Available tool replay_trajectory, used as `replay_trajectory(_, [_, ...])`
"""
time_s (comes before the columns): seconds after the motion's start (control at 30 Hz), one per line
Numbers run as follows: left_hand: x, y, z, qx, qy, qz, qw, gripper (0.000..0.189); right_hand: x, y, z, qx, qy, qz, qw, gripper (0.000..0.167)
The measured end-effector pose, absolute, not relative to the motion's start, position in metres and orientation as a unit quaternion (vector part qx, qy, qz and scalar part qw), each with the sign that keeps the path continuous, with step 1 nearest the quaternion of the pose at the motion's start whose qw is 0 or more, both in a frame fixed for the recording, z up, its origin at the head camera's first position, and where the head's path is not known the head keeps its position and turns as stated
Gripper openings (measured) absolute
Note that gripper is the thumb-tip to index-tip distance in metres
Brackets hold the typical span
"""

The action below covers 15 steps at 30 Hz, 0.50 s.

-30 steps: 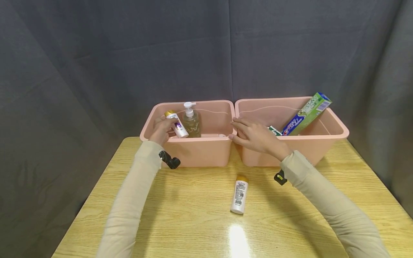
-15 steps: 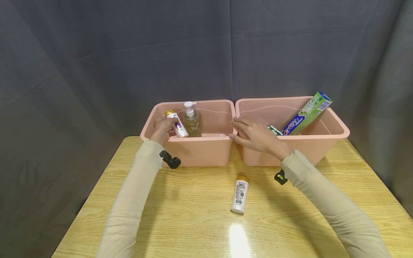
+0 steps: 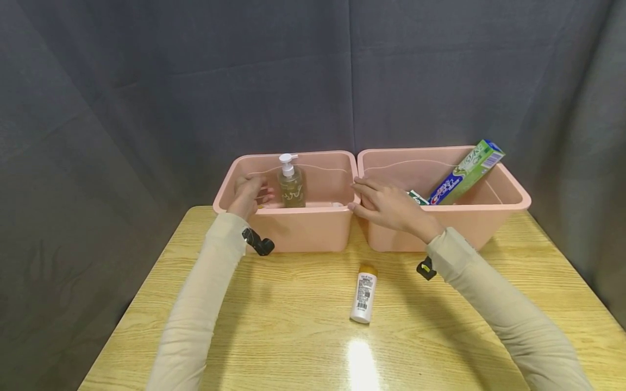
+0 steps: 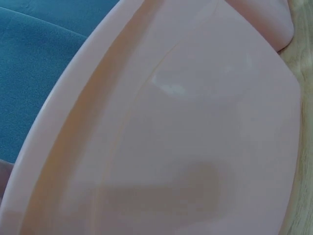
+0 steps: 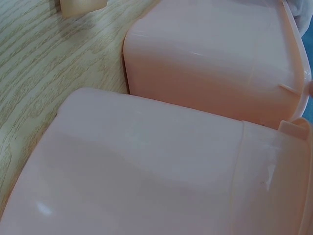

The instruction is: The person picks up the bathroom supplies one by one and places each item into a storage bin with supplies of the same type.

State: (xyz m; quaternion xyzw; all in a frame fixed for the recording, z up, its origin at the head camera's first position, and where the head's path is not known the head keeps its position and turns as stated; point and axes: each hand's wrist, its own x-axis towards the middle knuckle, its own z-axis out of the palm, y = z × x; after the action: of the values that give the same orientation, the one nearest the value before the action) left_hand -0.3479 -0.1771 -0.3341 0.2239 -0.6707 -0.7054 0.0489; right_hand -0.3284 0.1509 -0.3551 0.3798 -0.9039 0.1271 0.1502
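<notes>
My left hand (image 3: 246,195) reaches over the front left rim of the left pink bin (image 3: 303,231), fingers loosely bent and nothing between them. Below its fingers a bit of yellow cap (image 3: 261,206) shows inside; the rest of that small bottle is hidden. Beside the fingers stands an upright pump bottle (image 3: 292,187) with a white pump head. My right hand (image 3: 391,209) lies across the front of the right pink bin (image 3: 440,228), fingertips at the corner where the two rims meet. Both wrist views show mostly the bins' outer walls.
A white bottle with a yellow cap (image 3: 363,296) lies on the wooden table (image 3: 293,326) in front of the bins. In the right bin a green and blue toothpaste box (image 3: 464,174) leans out over the rim, near a small green and white pack (image 3: 418,198). Behind hangs a dark curtain (image 3: 293,76).
The small white bottle with the yellow cap has left my left hand's fingers and dropped down inside the left bin. My right hand has stayed in place.
</notes>
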Motion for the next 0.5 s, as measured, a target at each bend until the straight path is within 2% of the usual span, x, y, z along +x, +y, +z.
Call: replay_trajectory(0.5, [-0.347,-0.1771,-0.3342,0.217,-0.677,-0.702,0.047,0.005,-0.3272,0.1507,-0.3542,0.381,-0.903,0.13,0.152,0.064])
